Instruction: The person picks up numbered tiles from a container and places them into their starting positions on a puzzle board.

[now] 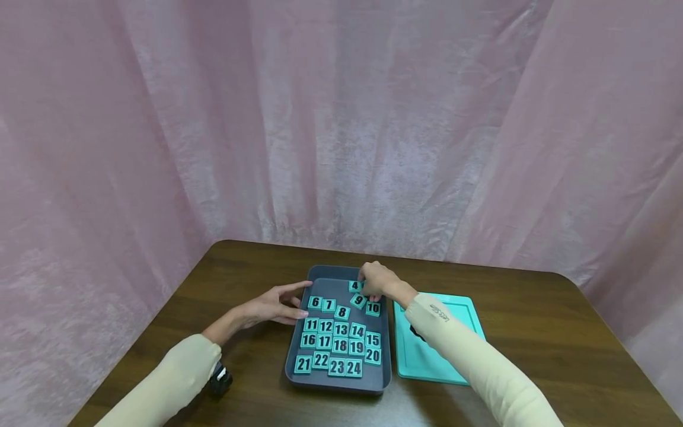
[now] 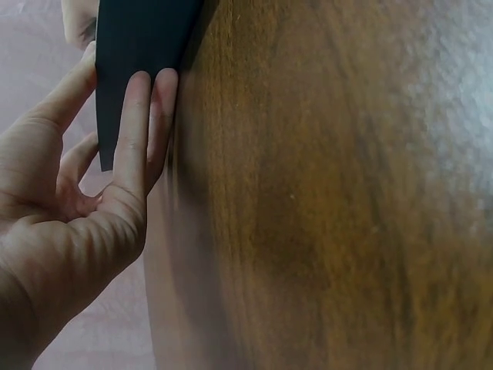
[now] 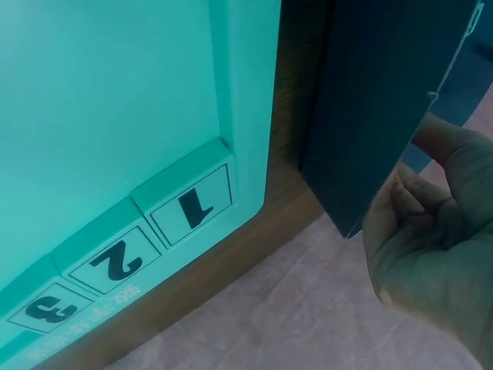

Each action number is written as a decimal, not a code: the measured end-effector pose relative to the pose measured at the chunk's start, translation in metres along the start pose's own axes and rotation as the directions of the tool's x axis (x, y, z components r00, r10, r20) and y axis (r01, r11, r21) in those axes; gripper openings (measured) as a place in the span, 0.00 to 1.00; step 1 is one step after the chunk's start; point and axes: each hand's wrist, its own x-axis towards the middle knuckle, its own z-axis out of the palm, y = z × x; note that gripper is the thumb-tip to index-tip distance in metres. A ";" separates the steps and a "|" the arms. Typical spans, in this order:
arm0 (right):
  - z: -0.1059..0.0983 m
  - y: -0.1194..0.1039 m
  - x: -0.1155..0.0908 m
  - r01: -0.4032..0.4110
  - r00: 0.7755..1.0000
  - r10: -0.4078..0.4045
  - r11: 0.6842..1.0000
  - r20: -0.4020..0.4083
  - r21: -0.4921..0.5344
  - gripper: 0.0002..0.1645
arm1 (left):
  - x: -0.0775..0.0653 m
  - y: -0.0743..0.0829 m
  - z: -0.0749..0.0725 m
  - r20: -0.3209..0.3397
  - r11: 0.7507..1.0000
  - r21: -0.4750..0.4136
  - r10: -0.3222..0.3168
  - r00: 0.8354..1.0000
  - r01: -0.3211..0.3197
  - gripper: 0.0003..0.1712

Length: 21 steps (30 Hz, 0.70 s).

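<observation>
A dark grey tray (image 1: 333, 388) holds several teal number tiles (image 1: 341, 329), arranged in loose rows. At its left side, my left hand (image 1: 269, 307) grips the tray wall (image 2: 127, 46), with the thumb at the rim and fingers along the outside. My right hand (image 1: 379, 280) reaches over the right rim, fingertips down among the tiles beside tile 4 (image 1: 354, 286) and above tile 10 (image 1: 373, 309). In the right wrist view its fingers curl behind the tray wall (image 3: 385, 100); whether they pinch a tile is hidden.
A teal board (image 1: 427, 362) with a raised rim lies right of the tray, partly under my right forearm. Tiles 1 (image 3: 194, 206), 2 (image 3: 115, 260) and 3 (image 3: 51, 308) sit in a row along its edge. Behind the brown wooden table (image 1: 256, 261) hangs a pink curtain (image 1: 341, 130).
</observation>
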 end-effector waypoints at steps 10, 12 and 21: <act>0.001 -0.001 -0.001 0.017 1.000 -0.017 1.000 0.020 -0.007 0.23 | -0.001 0.002 0.001 -0.007 1.000 -0.007 -0.009 1.000 0.009 0.53; 0.000 -0.001 -0.003 0.019 1.000 -0.019 1.000 0.022 -0.009 0.22 | 0.000 0.003 0.001 0.000 1.000 -0.007 -0.010 1.000 0.010 0.53; -0.004 0.001 -0.009 0.055 0.998 -0.055 0.997 -0.014 0.058 0.22 | 0.007 0.004 -0.001 0.025 1.000 0.002 0.010 1.000 -0.010 0.52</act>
